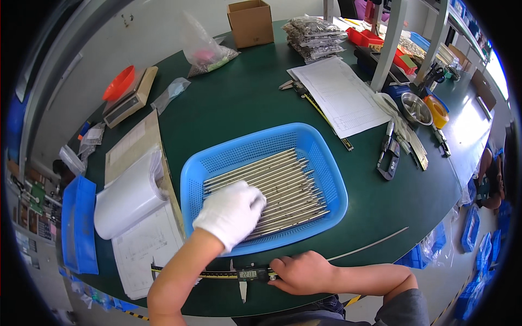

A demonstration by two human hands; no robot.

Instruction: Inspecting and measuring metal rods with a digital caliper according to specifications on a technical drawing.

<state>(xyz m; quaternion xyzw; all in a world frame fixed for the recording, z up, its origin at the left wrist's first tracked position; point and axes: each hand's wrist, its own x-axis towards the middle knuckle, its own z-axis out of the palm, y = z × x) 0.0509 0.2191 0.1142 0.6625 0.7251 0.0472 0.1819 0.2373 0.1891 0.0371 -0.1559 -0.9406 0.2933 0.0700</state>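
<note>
A blue perforated plastic basket (190, 176) holds a layer of thin metal rods (283, 187) lying side by side. Over the left part of these rods is my left hand (232, 212) in a white glove, its fingers curled down and closed; the glove hides what they grip, if anything. My bare right hand (304, 273) is closed around the right end of a digital caliper (248, 274), which lies crosswise in front of the basket. My left forearm covers part of the caliper's beam. Behind my right hand a long thin grey rod or strip (372, 243) reaches to the right.
Papers and a clear plastic sleeve (130, 204) lie left, beside a blue bin (79, 225). A scale (130, 98) with an orange dish stands behind them. Another caliper (326, 117), papers (345, 98), a micrometer (389, 155) and a metal bowl (416, 108) are at right.
</note>
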